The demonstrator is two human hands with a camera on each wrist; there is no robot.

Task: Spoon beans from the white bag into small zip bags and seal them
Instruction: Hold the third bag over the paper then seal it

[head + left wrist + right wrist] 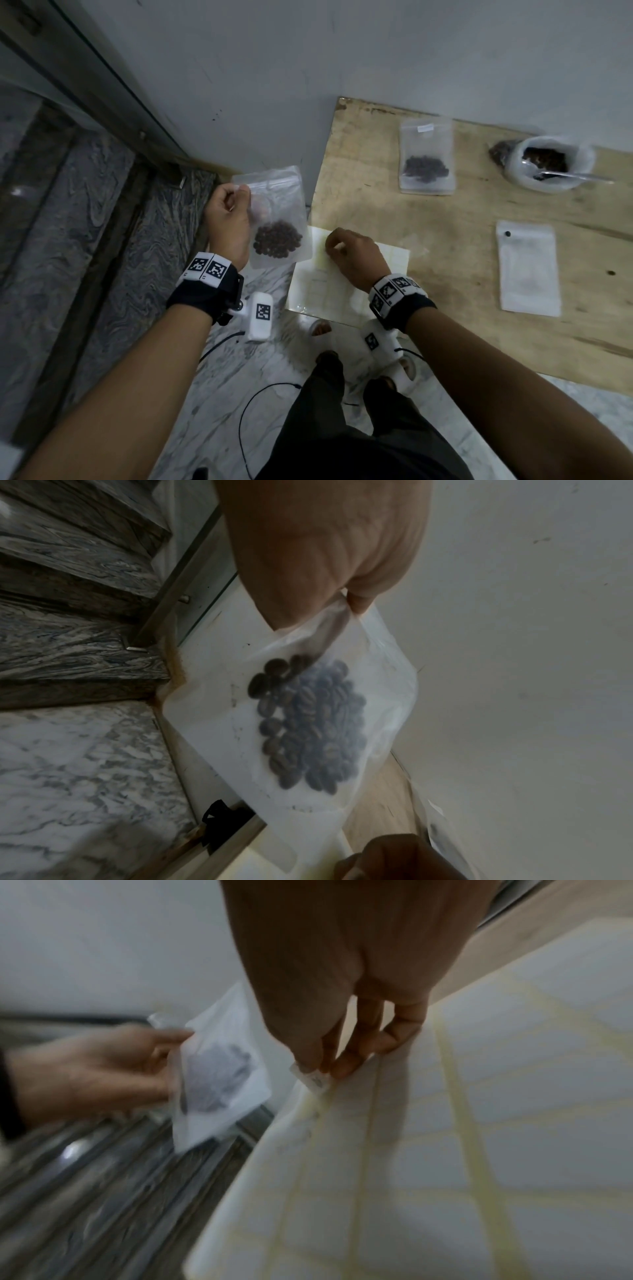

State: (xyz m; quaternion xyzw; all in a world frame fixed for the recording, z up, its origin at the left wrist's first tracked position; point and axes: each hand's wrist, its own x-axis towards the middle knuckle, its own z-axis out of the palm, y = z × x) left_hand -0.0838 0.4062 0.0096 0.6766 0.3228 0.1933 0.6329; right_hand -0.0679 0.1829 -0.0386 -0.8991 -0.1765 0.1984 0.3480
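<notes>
My left hand pinches the top of a small clear zip bag with dark beans at its bottom, held off the left edge of the plywood board. In the left wrist view the zip bag hangs from the left hand. My right hand is on a sheet of white labels; in the right wrist view its thumb and fingers pinch a small label at the sheet's edge. The white bag of beans, with a spoon in it, stands far right.
A second zip bag holding beans lies at the back of the board. A stack of flat white zip bags lies to the right, with a loose bean beside it. A wall is behind; marble steps and a metal rail lie to the left.
</notes>
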